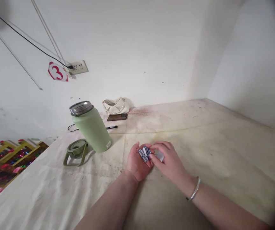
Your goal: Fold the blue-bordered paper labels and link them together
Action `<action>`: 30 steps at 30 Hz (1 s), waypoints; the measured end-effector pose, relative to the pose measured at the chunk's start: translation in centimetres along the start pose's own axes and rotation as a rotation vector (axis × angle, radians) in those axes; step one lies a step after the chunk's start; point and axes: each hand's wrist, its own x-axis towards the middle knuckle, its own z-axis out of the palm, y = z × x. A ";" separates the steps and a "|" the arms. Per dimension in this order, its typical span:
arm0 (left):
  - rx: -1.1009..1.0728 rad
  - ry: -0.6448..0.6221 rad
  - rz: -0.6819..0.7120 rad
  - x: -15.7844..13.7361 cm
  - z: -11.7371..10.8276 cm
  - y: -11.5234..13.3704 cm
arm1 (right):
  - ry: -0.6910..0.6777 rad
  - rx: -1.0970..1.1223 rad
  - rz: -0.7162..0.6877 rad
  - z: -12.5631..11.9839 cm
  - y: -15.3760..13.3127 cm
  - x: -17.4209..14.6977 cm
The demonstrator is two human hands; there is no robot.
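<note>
My left hand [139, 163] is turned palm up, its fingers curled around a small blue-and-white printed sheet [143, 154] that looks like sticker labels. Over it, my right hand [169, 159] has thumb and fingers pinched at the sheet's right side, touching the left fingertips. A whitish piece of paper [160, 156] pokes out beneath the right fingers. How the pieces join is hidden by the fingers. To the left stands a green water bottle [92, 127] without its lid, its steel neck showing. Its green lid [76, 150] with a carry loop lies beside it.
Against the wall sits a cream handbag [125, 105] with a pearl strap, a phone [117, 117] in front. A black pen [112, 127] lies behind the bottle. The cloth-covered table [211, 153] meets walls behind and at right. A power socket [79, 67] holds a plugged-in cable.
</note>
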 end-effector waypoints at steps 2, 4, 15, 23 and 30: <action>-0.009 -0.012 -0.028 -0.1 0.1 -0.3 | -0.026 -0.013 -0.012 0.2 0.0 -0.1; -0.010 -0.025 -0.058 -0.2 0.4 -0.5 | -0.052 -0.016 0.011 0.5 0.2 -0.2; 0.055 -0.010 -0.117 -0.5 0.9 -1.0 | 0.055 0.210 0.205 0.5 1.0 0.2; 0.057 0.027 -0.162 -0.4 0.7 -0.7 | 0.110 0.247 0.072 0.2 0.6 0.1; 0.016 -0.007 -0.197 -0.6 0.8 -0.5 | -0.095 0.193 0.024 0.8 1.1 -0.2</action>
